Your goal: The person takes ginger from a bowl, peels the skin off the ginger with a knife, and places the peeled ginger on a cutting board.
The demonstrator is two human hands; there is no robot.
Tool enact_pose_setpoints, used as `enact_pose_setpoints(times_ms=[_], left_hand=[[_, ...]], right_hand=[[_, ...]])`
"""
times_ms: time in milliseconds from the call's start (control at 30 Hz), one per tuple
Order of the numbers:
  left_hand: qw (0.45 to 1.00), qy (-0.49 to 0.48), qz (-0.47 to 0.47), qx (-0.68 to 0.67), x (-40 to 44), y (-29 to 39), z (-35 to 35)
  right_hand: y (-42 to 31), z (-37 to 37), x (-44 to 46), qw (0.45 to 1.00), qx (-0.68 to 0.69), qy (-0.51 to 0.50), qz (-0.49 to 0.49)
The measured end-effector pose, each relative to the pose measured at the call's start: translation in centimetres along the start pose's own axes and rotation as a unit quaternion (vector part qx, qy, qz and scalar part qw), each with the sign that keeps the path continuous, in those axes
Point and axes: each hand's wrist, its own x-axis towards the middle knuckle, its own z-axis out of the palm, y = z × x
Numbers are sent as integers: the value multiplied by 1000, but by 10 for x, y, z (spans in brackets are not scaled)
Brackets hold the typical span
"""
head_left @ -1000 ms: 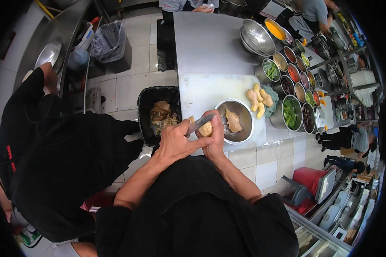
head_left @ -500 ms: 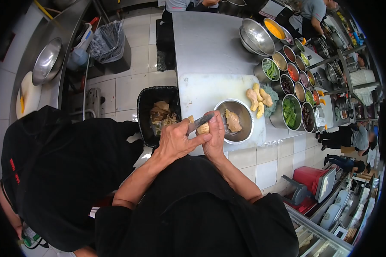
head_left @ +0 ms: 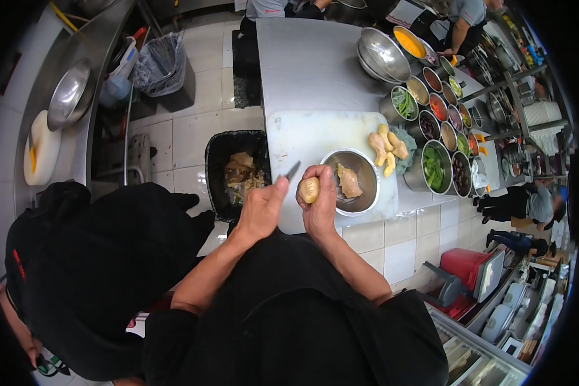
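Note:
My left hand (head_left: 262, 209) is closed round a knife (head_left: 293, 170), whose blade points up and away from me. In my right hand (head_left: 320, 202) is a piece of ginger (head_left: 309, 190), its pale end facing me. The blade and the ginger are apart. Right beside that hand, a steel bowl (head_left: 374, 193) on the white cutting board (head_left: 296, 135) holds a pale chunk of ginger (head_left: 349, 182). Several yellowish peeled ginger pieces (head_left: 381, 147) lie at the board's right side against a greenish cloth (head_left: 405, 149). A black-lined bin (head_left: 207, 168) with brown peelings stands left of the board.
Steel containers of cut vegetables (head_left: 436, 168) crowd the table's right side, with stacked steel bowls (head_left: 383, 53) behind. A co-worker in black (head_left: 90, 270) bends close on my left. Further off stand a lined trash bin (head_left: 167, 71), a red bin (head_left: 460, 273) and other people.
The knife has come away from the ginger; my left hand has moved slightly left and down with it. My right hand has turned the ginger, so its end now faces me.

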Motion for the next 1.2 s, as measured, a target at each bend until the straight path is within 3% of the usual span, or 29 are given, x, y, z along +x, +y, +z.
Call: enact_pose_setpoints(times_ms=[167,300,400,500,1200], left_hand=[[996,13,-91,-24,7,-11,-11],[985,10,74,155,-3,7,-7],[962,17,171,214,-1,13,-6],[948,19,208,238,4,14,-7],[950,14,213,226,3,2,5]], right_hand=[[5,-4,0,998,51,-27,-5],[3,0,-1,999,-20,-4,-40],[-2,-2,-5,999,-33,-30,-20],[-5,0,-7,999,-28,-36,-21],[-1,0,-5,997,-59,30,-49]])
